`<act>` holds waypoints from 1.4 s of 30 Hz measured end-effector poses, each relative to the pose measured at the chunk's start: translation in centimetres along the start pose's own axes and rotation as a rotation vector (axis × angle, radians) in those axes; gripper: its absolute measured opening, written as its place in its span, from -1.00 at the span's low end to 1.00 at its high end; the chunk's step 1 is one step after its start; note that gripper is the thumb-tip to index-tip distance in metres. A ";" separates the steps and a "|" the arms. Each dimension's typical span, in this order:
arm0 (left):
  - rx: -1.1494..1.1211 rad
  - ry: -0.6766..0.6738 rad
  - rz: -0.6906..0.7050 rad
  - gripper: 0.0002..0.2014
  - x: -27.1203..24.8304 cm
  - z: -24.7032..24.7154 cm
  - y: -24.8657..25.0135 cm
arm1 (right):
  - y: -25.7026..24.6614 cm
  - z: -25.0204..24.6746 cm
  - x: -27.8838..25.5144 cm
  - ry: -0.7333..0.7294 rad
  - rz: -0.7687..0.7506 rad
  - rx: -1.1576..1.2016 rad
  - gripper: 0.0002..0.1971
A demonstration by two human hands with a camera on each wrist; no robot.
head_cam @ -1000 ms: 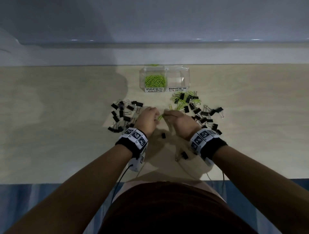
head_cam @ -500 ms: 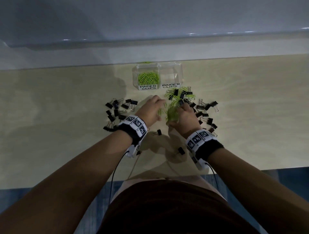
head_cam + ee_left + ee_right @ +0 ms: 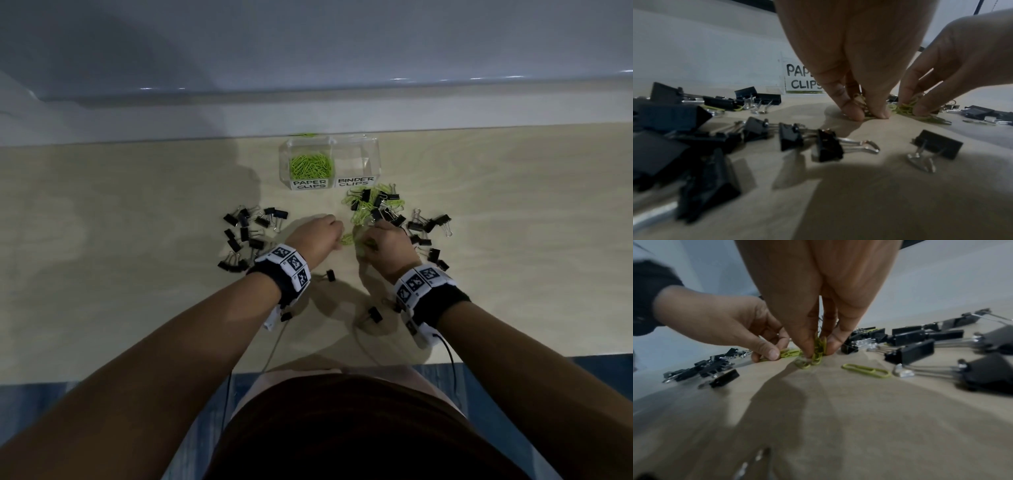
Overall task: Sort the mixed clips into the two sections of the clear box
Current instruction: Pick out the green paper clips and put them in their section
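2 hands meet at table centre. Head view: left hand (image 3: pixel 317 240) and right hand (image 3: pixel 387 246) knuckles-up, fingertips hidden; clear box (image 3: pixel 330 162) at far edge, green paper clips (image 3: pixel 311 164) in its left section, right section looks bare. Black binder clips (image 3: pixel 248 236) heaped left; mixed pile (image 3: pixel 376 205) right, near the box. Right wrist view alone shows right fingers (image 3: pixel 809 344) clamped on a green bunch (image 3: pixel 818 350), left thumb (image 3: pixel 768 352) pinching more, 1 loose paper clip (image 3: pixel 866 370) beside them. Left wrist view: label cut off by the hand, pinched item blurred
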State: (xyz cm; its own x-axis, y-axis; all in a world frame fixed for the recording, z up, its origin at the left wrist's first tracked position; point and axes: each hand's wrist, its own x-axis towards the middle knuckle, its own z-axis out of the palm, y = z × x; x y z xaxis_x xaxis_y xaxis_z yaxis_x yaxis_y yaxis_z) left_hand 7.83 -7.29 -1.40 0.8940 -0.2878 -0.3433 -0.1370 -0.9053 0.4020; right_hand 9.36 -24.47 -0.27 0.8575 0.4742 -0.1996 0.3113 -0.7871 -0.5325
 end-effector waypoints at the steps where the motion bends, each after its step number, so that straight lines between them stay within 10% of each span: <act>1: 0.024 0.015 0.004 -0.83 -0.1 0.1 0.0 | 0.2 -0.1 0.0 0.020 0.001 0.016 -0.94; 12: -0.272 0.148 -0.120 -0.96 -0.9 -0.5 -0.8 | 0.0 -2.5 2.4 0.015 0.291 0.406 -0.87; 22: -0.553 0.618 -0.258 -0.97 1.0 -9.3 -5.0 | -7.6 -6.1 13.2 0.137 0.042 0.304 -0.84; 29: -0.040 0.412 -0.180 -0.79 1.3 -9.4 -4.1 | -5.2 -5.7 9.5 -0.049 -0.169 -0.055 -0.73; 35: -0.100 0.107 -0.035 -0.60 -3.3 -2.4 -2.6 | -1.6 -2.1 2.9 -0.411 -0.335 -0.186 -0.49; 42: -0.238 0.100 -0.156 -0.77 -2.5 -0.1 -1.6 | 1.5 -0.3 0.2 -0.266 -0.463 -0.232 -0.48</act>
State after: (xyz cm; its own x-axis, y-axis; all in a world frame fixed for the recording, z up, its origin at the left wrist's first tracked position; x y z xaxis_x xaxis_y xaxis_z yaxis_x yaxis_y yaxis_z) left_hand 5.83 -5.03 -1.10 0.9357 -0.1080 -0.3360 0.0985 -0.8343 0.5424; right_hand 10.08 -25.65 -0.86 0.4876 0.8486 -0.2052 0.7364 -0.5260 -0.4255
